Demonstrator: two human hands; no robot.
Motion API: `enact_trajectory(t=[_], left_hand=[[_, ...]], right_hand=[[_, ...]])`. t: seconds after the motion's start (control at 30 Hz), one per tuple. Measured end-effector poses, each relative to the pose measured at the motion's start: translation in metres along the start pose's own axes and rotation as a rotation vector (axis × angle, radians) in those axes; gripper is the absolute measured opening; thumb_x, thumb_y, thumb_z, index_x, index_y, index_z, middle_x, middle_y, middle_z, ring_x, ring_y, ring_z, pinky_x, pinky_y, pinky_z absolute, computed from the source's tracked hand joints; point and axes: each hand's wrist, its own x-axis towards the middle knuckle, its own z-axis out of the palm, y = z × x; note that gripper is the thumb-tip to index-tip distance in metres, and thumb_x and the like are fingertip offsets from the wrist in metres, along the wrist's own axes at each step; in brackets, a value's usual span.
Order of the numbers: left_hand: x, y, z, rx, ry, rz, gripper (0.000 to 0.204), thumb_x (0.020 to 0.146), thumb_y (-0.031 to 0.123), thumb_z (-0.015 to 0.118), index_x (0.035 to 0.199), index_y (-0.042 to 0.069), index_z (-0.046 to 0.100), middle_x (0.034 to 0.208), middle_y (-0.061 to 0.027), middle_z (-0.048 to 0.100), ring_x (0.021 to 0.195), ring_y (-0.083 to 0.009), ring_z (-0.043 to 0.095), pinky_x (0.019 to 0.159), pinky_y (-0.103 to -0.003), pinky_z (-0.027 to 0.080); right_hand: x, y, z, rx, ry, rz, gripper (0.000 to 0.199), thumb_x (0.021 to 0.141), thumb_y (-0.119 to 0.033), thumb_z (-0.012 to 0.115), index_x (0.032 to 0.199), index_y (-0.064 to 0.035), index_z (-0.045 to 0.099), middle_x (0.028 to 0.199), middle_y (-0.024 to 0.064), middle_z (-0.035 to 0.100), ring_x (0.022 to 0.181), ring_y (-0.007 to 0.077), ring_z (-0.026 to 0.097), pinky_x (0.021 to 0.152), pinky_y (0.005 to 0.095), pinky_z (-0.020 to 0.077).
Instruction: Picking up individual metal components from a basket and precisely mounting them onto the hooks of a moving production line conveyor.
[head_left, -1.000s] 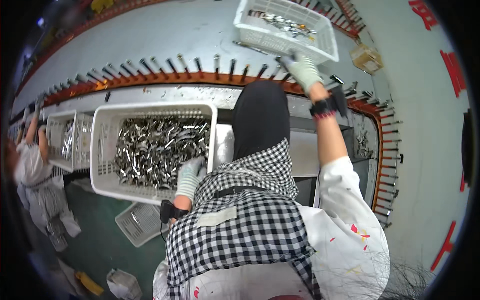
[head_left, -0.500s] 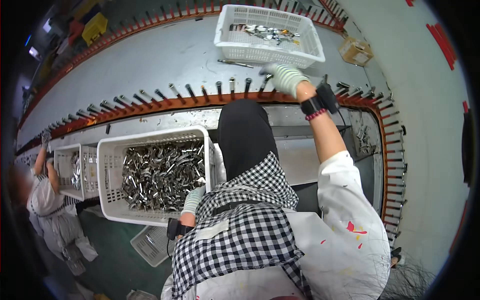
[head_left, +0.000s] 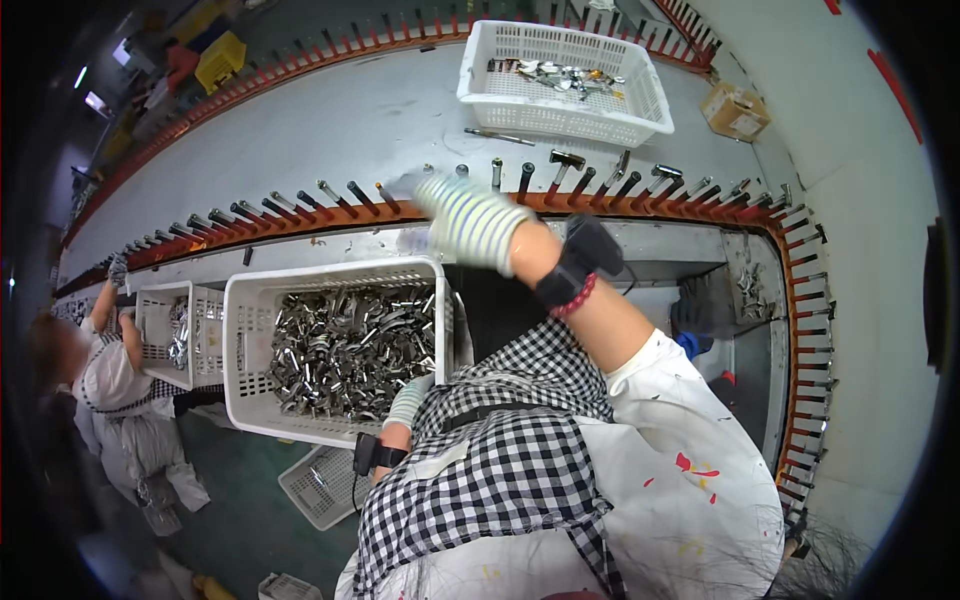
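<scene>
Workshop floor: grey conveyor table [head_left: 300, 130] curving across the view, edged by an orange rail of upright metal pegs [head_left: 620, 195]; every place below is told from this rail.
Far left: a co-worker in a pale apron [head_left: 110, 390] stands on the near side of the rail, one arm raised toward it, beside a small white plastic basket [head_left: 165, 325] of metal parts.
Large basket: big white plastic crate [head_left: 250, 390], on the near side of the rail and just under it, heaped with shiny bent metal pieces [head_left: 350, 345]; it looks close to full, so most of the stock seems not yet handled.
Left hand: striped knit glove [head_left: 408, 402] low at the crate's near right corner, touching its rim; whether it grips anything I cannot tell, since the checked cloth hides the fingers.
Right hand: striped glove [head_left: 470, 220], blurred, raised right at the rail among the pegs; fingers look spread and holding nothing.
Far basket: white lattice plastic basket [head_left: 560, 85] on the far side of the rail, well apart from the right hand, with only a few metal pieces [head_left: 560, 72] in it.
Progress, as judged: little has gathered in the far basket; the heap in the crate remains.
Far right: small brown cardboard box [head_left: 735, 110] on the table beyond the rail.
</scene>
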Motion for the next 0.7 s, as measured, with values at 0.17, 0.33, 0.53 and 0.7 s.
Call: enact_trajectory(t=[0.17, 0.33, 0.53, 0.7], left_hand=[[-0.001, 0.032, -0.004, 0.072, -0.032, 0.068, 0.05, 0.105, 0.041, 0.055, 0.139, 0.007, 0.066, 0.136, -0.0236, 0.07, 0.127, -0.0403, 0.066, 0.107, -0.046, 0.053], [0.004, 0.043, -0.004, 0.117, -0.056, 0.104, 0.049, 0.105, 0.04, 0.055, 0.139, 0.006, 0.066, 0.136, -0.0235, 0.07, 0.128, -0.0403, 0.066, 0.107, -0.046, 0.053], [0.001, 0.027, 0.008, 0.051, -0.038, 0.079, 0.049, 0.105, 0.04, 0.055, 0.139, 0.006, 0.066, 0.137, -0.0235, 0.07, 0.128, -0.0402, 0.066, 0.108, -0.046, 0.053], [-0.01, 0.039, 0.011, 0.057, -0.054, 0.106, 0.049, 0.105, 0.039, 0.055, 0.139, 0.006, 0.066, 0.137, -0.0235, 0.069, 0.128, -0.0401, 0.066, 0.108, -0.046, 0.052]], right_hand=[[0.008, 0.169, -0.038, -0.474, -0.068, 0.66, 0.042, 0.091, -0.026, 0.07, 0.126, -0.0035, 0.075, 0.121, 0.0246, 0.076, 0.116, 0.0398, 0.073, 0.102, 0.0509, 0.057], [0.013, 0.188, -0.001, -0.466, -0.158, 0.431, 0.028, 0.092, -0.023, 0.066, 0.108, -0.0058, 0.081, 0.108, 0.0239, 0.078, 0.102, 0.0391, 0.076, 0.09, 0.0507, 0.0599], [-0.051, 0.15, -0.052, -0.513, 0.258, 0.474, 0.028, 0.094, -0.023, 0.066, 0.117, -0.0114, 0.078, 0.109, 0.0235, 0.076, 0.105, 0.0407, 0.074, 0.092, 0.0523, 0.0577], [-0.091, 0.244, -0.07, -0.623, -0.159, 0.609, 0.03, 0.093, -0.028, 0.07, 0.115, -0.0101, 0.078, 0.109, 0.0251, 0.076, 0.104, 0.0432, 0.072, 0.09, 0.0535, 0.0574]])
